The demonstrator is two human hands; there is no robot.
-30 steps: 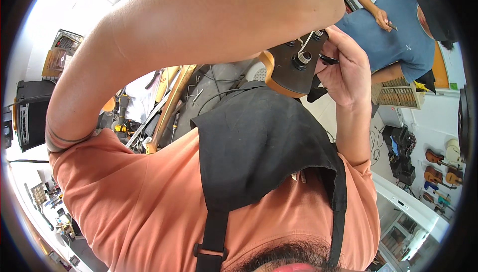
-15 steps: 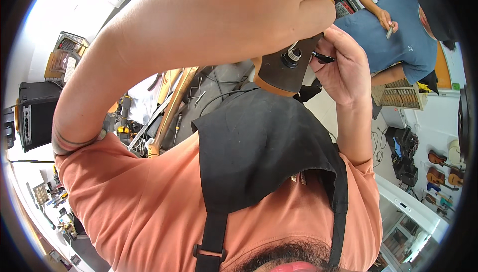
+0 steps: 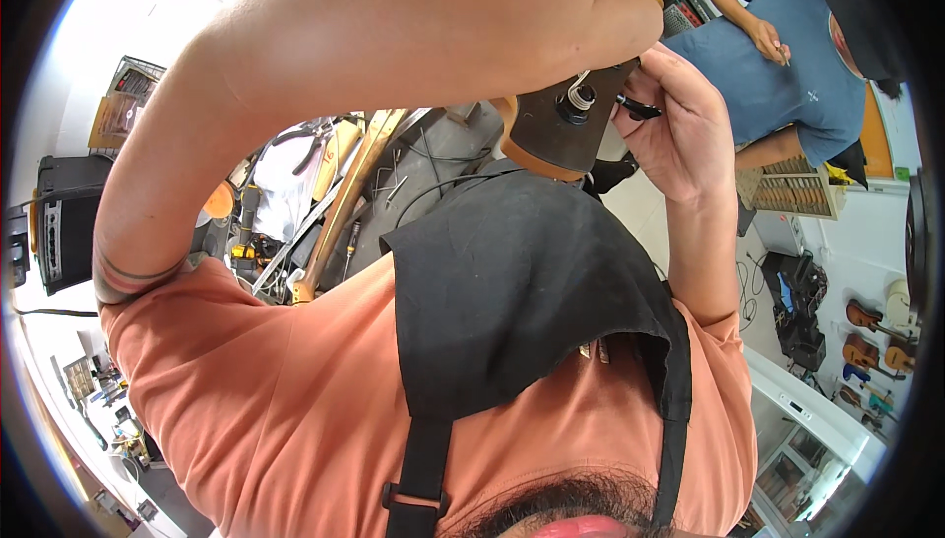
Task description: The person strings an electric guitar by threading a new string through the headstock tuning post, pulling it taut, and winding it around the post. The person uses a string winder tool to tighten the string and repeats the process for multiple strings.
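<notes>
A dark-faced guitar headstock [image 3: 551, 129] with amber wooden edges hangs tilted in front of my chest. On its face is a metal tuning post [image 3: 579, 100] with string wound round it. A black tuner button [image 3: 640, 108] sticks out from its right edge, close to my right palm. My right hand [image 3: 684, 129] is at that edge, its curled fingers partly hidden behind the headstock. Above the headstock, my left hand [image 3: 591, 21] is closed, its forearm crossing the upper view. Its fingertips and what they hold are hidden.
Tools and cables lie on a grey bench behind a long wooden piece [image 3: 345, 203]. A black amplifier [image 3: 74, 228] stands at far left. A co-worker in a blue shirt [image 3: 778, 65] holds a small thing at upper right. Guitars [image 3: 861, 349] hang at far right.
The headstock has risen slightly and shifted left at its lower end. My left elbow has moved a little outward. The co-worker's held thing has turned.
</notes>
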